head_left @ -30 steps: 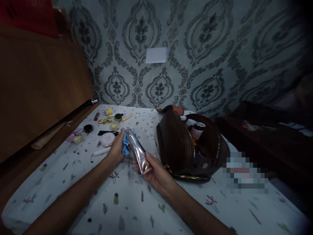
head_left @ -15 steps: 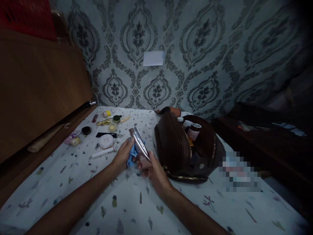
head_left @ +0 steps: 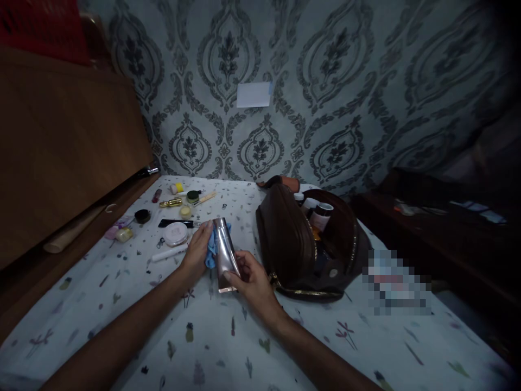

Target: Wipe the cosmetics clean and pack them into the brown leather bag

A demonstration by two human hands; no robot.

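Note:
A shiny silver squeeze tube [head_left: 226, 255] is held over the patterned sheet, its cap pointing away from me. My right hand [head_left: 253, 278] grips its flat lower end, thumb on the front. Against the tube's left side, my left hand [head_left: 198, 251] is closed on a blue cloth [head_left: 210, 251], which touches the tube near the cap. Just right of my right hand stands an open brown toiletry bag [head_left: 285, 244] with a dark-lidded jar [head_left: 321, 216] and other containers inside. Left of my left hand lie a round white compact [head_left: 176, 233] and a white pen-like tube [head_left: 169, 253].
Several small cosmetics lie at the back left, among them a gold tube [head_left: 171, 202], a green-topped jar [head_left: 192, 196] and a black round pot [head_left: 142, 216]. A wooden headboard [head_left: 69, 146] borders the left. The papered wall [head_left: 260, 144] rises behind. A blurred-out item [head_left: 396, 282] lies right.
The silver tube has turned more upright, its broad face now toward me, and moved slightly left. My left hand with the cloth has shifted a little left too.

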